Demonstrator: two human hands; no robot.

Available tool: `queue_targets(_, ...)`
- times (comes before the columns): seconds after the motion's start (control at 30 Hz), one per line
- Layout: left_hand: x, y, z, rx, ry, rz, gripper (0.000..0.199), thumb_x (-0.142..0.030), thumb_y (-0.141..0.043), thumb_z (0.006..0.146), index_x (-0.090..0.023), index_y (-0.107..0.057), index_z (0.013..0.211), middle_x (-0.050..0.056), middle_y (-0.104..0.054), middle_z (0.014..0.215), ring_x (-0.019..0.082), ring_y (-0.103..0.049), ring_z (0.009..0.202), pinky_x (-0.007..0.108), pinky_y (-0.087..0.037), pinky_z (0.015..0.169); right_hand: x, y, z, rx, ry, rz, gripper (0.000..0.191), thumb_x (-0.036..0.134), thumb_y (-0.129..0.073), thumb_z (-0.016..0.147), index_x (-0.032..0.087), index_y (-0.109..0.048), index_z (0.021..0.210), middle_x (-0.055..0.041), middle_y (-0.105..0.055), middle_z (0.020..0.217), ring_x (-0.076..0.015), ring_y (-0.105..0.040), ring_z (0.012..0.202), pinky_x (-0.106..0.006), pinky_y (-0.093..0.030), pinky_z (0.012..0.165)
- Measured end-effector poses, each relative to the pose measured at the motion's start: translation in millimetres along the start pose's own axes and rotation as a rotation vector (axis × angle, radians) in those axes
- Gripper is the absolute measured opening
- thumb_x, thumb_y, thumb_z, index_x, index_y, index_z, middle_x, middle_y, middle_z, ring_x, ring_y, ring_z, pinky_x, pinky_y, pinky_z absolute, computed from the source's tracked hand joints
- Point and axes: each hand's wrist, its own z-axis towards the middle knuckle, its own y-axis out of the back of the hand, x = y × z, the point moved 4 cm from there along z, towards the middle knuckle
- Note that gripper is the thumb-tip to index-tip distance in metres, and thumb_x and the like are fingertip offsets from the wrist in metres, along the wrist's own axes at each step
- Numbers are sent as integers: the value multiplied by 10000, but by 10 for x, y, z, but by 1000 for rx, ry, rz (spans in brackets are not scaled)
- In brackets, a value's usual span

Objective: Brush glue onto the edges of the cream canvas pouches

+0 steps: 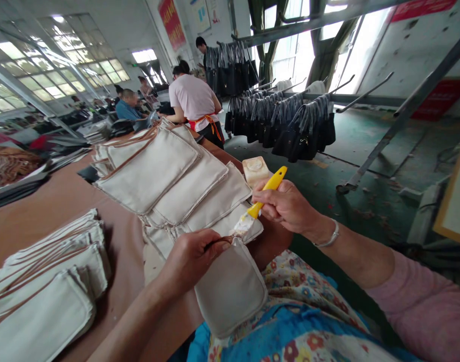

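Note:
My right hand is closed around the yellow handle of a flat brush. White paste coats its bristles, which touch the upper edge of a cream-coloured bag panel. Thumb and fingers of my left hand pinch that panel along its brown top edge. The panel hangs down over my lap at the table edge. Just beyond, a fanned stack of similar cream panels lies on the brown table, and a small pale container stands at the table's right edge, near the brush.
At left on the brown table lies another fanned pile of cream panels. A metal rack hung with black handbags stands to the right. A person in a pink top bends over the table's far end; other people sit beyond.

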Motion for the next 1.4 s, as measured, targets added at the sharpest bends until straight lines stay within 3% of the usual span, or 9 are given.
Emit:
queue_targets(0.17, -33, -10, 19, 35, -7, 23, 332, -429, -559, 953, -168, -721, 827, 5, -643, 684, 107, -556, 623, 193, -396, 566, 32, 95, 19, -143, 106, -42, 219, 319, -758, 738, 165, -604, 748, 83, -423, 404, -52, -293, 335, -186, -157, 342)
queue_targets(0.33, -163, 114, 201, 91, -67, -78, 386, -467, -613, 909, -133, -713, 743, 5, -616, 644, 97, -517, 595, 196, -370, 538, -3, 25, -10, -7, -23, 71, 233, 341, -764, 739, 175, -601, 755, 94, -400, 393, -51, -237, 314, -197, -144, 337)
queue_targets(0.57, -393, 984, 474, -218, -238, -426, 763, -818, -358, 864, -161, -650, 606, 38, -578, 569, 125, -509, 518, 249, -390, 487, 655, 545, -41, -257, 239, 172, 134, 259, -692, 775, 190, -601, 705, 95, -333, 426, -52, -208, 336, -208, -218, 349)
queue_targets(0.63, -214, 1189, 505, -143, -200, -447, 855, -870, -249, 840, -166, -659, 580, 51, -572, 548, 129, -504, 492, 258, -393, 479, 684, 649, -98, -281, 246, 184, 132, 258, -695, 781, 187, -613, 706, 92, -336, 430, -53, -196, 343, -204, -213, 347)
queue_targets(0.73, 442, 1264, 506, 158, 98, -406, 981, -940, -155, 764, -151, -730, 673, 87, -632, 597, 150, -524, 502, 272, -419, 482, 542, 773, -227, -308, 229, 200, 126, 241, -692, 808, 173, -633, 720, 89, -348, 428, -49, -205, 341, -195, -218, 349)
queue_targets(0.83, 1198, 1171, 409, 146, 354, -312, 999, -954, -213, 733, -139, -766, 900, 147, -749, 883, 241, -663, 769, 341, -547, 724, 255, 870, -335, -337, 155, 226, 138, 223, -680, 839, 160, -643, 722, 82, -367, 431, -47, -238, 337, -187, -233, 350)
queue_targets(0.93, 1606, 829, 295, 8, 438, -97, 799, -858, -399, 772, -163, -733, 986, 120, -751, 1015, 277, -671, 936, 370, -536, 850, -69, 902, -362, -359, 59, 265, 149, 221, -692, 837, 152, -642, 716, 80, -376, 432, -42, -253, 332, -181, -235, 345)
queue_targets(1.13, 1513, -42, 367, -102, 448, 326, 434, -580, -520, 864, -204, -705, 978, 101, -730, 979, 260, -656, 896, 334, -468, 775, -562, 696, -207, -385, -40, 255, 175, 255, -745, 790, 151, -622, 722, 80, -387, 414, -37, -269, 323, -166, -227, 336)
queue_targets(1.4, 1334, -324, 487, -93, 498, 123, 382, -499, -602, 818, -164, -758, 915, 101, -744, 863, 267, -674, 814, 314, -459, 686, -805, 299, 183, -377, 7, 118, 263, 342, -780, 717, 171, -581, 730, 76, -430, 424, -51, -278, 336, -178, -183, 320)
